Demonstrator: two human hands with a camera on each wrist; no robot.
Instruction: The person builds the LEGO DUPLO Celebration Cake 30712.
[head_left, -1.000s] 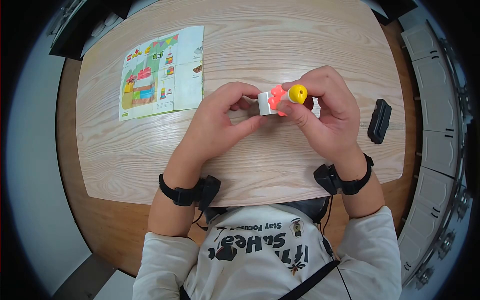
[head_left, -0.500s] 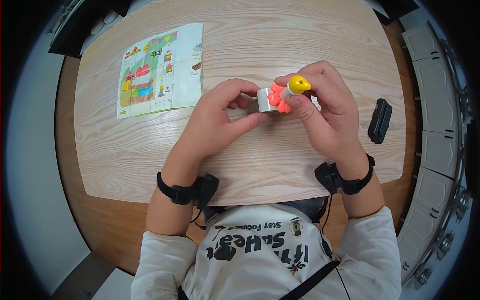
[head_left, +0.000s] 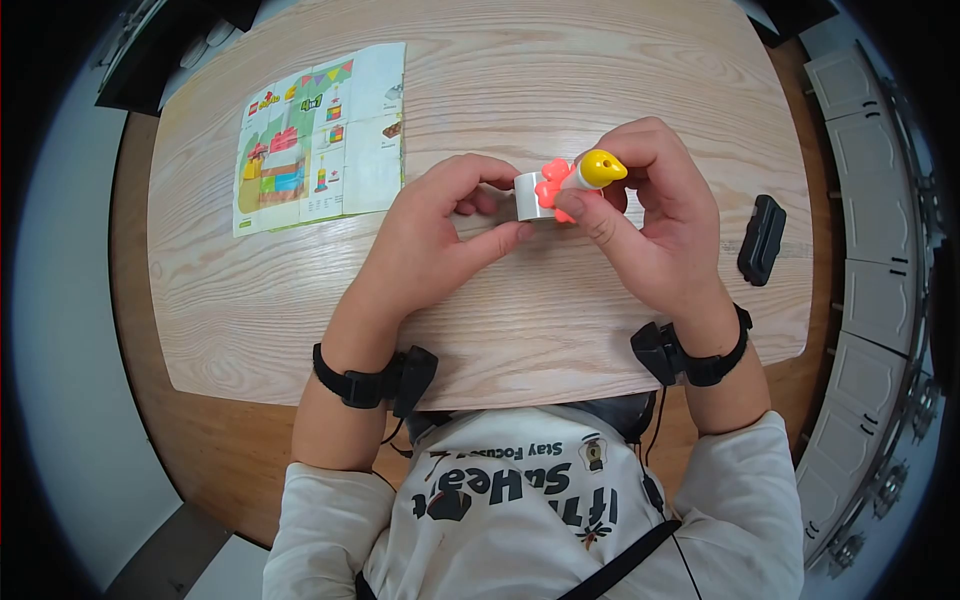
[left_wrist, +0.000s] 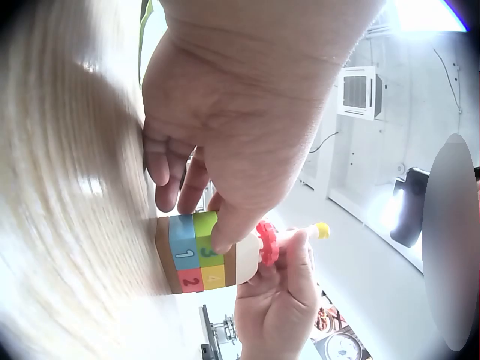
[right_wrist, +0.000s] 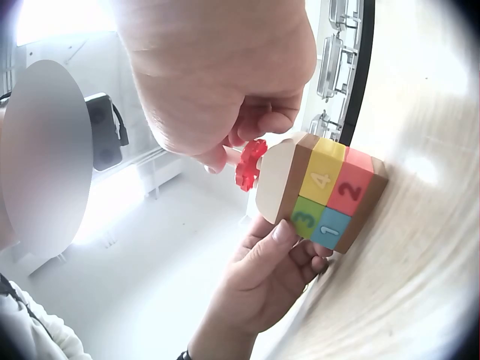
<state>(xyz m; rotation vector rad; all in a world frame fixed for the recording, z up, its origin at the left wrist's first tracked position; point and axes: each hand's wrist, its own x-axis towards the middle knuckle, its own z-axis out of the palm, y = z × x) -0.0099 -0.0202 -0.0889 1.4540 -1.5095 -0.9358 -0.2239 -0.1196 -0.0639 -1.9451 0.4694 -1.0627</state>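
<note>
Head view: the left hand (head_left: pixel 440 225) holds a toy-brick cake (head_left: pixel 529 203) near the middle of the wood-grain table (head_left: pixel 470 330), thumb and forefinger set against it; from above, only the white top brick (head_left: pixel 528 188) and, over it, a coral-red flower piece (head_left: pixel 552 182) can be made out. The right hand (head_left: pixel 655 215) pinches a candle piece (head_left: pixel 576 181) between thumb and fingers, with the yellow flame tip (head_left: pixel 604 168) exposed. An instruction sheet (head_left: pixel 318 150) lies to the left and a black case (head_left: pixel 762 240) to the right; each wrist carries a black strap (head_left: pixel 366 388). Left wrist view: the side hidden from above is disclosed, namely a brown base layer (left_wrist: pixel 167 256), 4 numbered bricks, being blue 1 (left_wrist: pixel 181 244), red 2 (left_wrist: pixel 190 280), green 3 (left_wrist: pixel 205 231) and yellow 4 (left_wrist: pixel 214 278), and a brown upper layer (left_wrist: pixel 231 264) beneath the white top brick. The left thumb bears on green 3. The candle's pale stem and flame tip are seen beyond the flower piece, gripped by the right hand. Right wrist view: the same 4 numerals are legible; the left thumb lies where green 3 meets the brown upper layer, with the other left fingers bent beside blue 1. Here the right hand conceals the flame tip. Whether the flower piece is fully seated cannot be told.
</note>
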